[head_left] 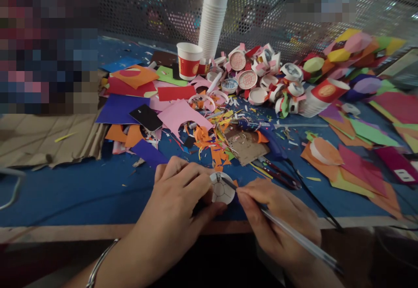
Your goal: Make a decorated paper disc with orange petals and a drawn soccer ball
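Note:
Near the table's front edge, my left hand (178,198) grips a small round white paper piece (222,194) by its left side, thumb below and fingers above. Dark lines on its face form a ring with spokes, and a small patch at the top is shaded. My right hand (277,214) is closed around a pen (298,237) with a clear barrel. The pen's tip meets the upper part of the paper piece. My left fingertips are partly hidden behind the piece.
Paper scraps (212,142) litter the blue table (75,196). Beyond them stand a tall stack of paper cups (212,22) and a heap of cut cup pieces (247,79). Scissors (277,174) and a blue glue gun (276,144) with a black cord lie ahead of my right hand. Cardboard (42,137) is at left.

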`<move>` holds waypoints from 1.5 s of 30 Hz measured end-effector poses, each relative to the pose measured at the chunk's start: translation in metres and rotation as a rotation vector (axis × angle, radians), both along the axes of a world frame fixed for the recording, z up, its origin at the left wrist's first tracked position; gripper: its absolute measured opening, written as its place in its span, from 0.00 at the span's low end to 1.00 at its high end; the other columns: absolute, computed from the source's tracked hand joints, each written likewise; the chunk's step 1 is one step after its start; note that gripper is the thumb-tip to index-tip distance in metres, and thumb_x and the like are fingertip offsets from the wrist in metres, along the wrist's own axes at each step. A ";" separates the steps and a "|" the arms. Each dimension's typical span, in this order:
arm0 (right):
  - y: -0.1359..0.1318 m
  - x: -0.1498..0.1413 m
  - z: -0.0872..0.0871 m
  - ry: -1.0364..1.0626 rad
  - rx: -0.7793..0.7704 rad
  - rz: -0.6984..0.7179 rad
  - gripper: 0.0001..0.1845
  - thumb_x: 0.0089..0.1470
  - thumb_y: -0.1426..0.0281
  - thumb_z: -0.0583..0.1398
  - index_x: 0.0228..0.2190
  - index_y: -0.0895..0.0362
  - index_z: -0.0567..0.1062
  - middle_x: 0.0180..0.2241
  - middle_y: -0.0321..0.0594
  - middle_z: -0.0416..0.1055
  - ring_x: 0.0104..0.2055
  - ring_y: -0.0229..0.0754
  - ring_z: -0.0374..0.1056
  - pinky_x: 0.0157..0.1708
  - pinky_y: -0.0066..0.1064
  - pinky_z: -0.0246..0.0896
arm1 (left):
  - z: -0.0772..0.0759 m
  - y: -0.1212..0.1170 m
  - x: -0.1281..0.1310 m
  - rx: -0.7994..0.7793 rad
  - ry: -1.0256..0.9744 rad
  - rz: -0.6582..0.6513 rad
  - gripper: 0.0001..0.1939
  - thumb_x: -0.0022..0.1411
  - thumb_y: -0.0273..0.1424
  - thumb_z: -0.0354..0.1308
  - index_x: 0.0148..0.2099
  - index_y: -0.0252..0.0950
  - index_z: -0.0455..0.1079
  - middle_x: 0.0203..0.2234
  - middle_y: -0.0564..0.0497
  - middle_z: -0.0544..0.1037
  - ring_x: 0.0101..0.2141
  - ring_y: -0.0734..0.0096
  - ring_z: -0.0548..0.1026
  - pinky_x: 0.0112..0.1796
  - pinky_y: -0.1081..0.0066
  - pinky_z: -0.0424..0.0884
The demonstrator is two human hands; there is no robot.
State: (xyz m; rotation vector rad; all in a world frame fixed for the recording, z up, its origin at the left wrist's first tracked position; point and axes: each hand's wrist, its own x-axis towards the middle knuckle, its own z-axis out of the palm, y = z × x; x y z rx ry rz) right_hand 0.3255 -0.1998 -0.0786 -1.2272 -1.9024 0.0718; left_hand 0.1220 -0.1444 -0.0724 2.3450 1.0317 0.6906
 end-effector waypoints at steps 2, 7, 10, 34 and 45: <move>-0.001 0.000 0.001 0.008 -0.005 0.024 0.09 0.62 0.80 0.60 0.40 0.54 0.74 0.29 0.36 0.78 0.32 0.40 0.78 0.35 0.28 0.76 | 0.000 0.000 0.000 -0.012 -0.002 -0.007 0.14 0.66 0.30 0.68 0.34 0.39 0.64 0.41 0.55 0.81 0.42 0.59 0.64 0.42 0.59 0.57; 0.001 0.001 -0.001 -0.018 0.022 0.003 0.08 0.63 0.79 0.60 0.40 0.55 0.75 0.30 0.36 0.79 0.33 0.39 0.79 0.36 0.29 0.76 | 0.000 0.000 0.000 -0.026 0.013 0.008 0.14 0.66 0.31 0.69 0.33 0.38 0.65 0.42 0.54 0.81 0.42 0.58 0.64 0.41 0.58 0.57; 0.003 0.001 -0.001 -0.027 0.038 -0.003 0.08 0.63 0.80 0.60 0.40 0.56 0.74 0.31 0.37 0.79 0.33 0.39 0.78 0.37 0.28 0.76 | -0.001 0.000 0.000 -0.034 0.028 0.005 0.14 0.65 0.30 0.69 0.33 0.39 0.66 0.43 0.54 0.81 0.42 0.57 0.65 0.42 0.56 0.57; 0.001 -0.001 0.000 -0.045 0.060 0.022 0.08 0.64 0.80 0.59 0.40 0.57 0.74 0.28 0.37 0.77 0.32 0.38 0.76 0.36 0.28 0.76 | 0.000 0.001 0.001 -0.043 0.023 0.002 0.14 0.65 0.31 0.69 0.32 0.38 0.66 0.40 0.54 0.80 0.43 0.56 0.65 0.44 0.56 0.57; -0.004 -0.006 0.003 -0.082 0.064 0.003 0.07 0.63 0.81 0.60 0.38 0.58 0.74 0.30 0.37 0.78 0.33 0.37 0.76 0.40 0.26 0.75 | 0.000 -0.001 0.000 -0.025 -0.007 0.003 0.15 0.67 0.30 0.68 0.33 0.39 0.64 0.44 0.55 0.81 0.43 0.59 0.64 0.43 0.59 0.57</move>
